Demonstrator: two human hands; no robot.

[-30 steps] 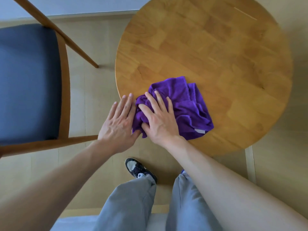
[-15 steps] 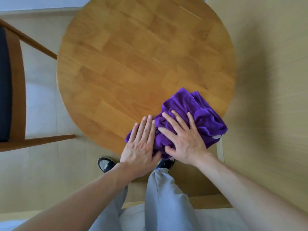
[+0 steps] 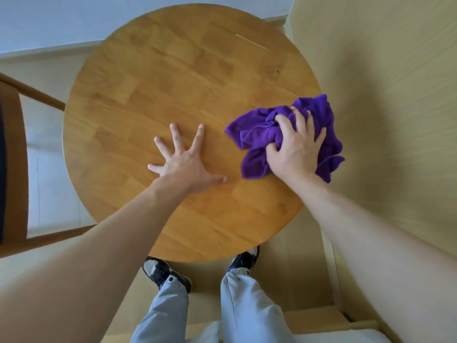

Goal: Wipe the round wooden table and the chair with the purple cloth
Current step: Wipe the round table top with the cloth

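Note:
The round wooden table [image 3: 173, 78] fills the middle of the view. A crumpled purple cloth [image 3: 254, 134] lies at the table's right edge, partly hanging over it. My right hand [image 3: 294, 147] presses down on the cloth with curled fingers gripping its folds. My left hand [image 3: 185, 159] lies flat on the bare tabletop near the centre, fingers spread wide, apart from the cloth. The chair [image 3: 13, 169], wooden framed with a dark seat, shows only as a strip at the left edge.
My legs in grey trousers and dark sneakers [image 3: 163, 271] stand just under the table's near edge. A pale wall [image 3: 383, 95] rises close on the right of the table. Light flooring lies between table and chair.
My right hand has slid the cloth from the near edge to the right edge of the table. My left hand has left the cloth and now lies spread on bare wood.

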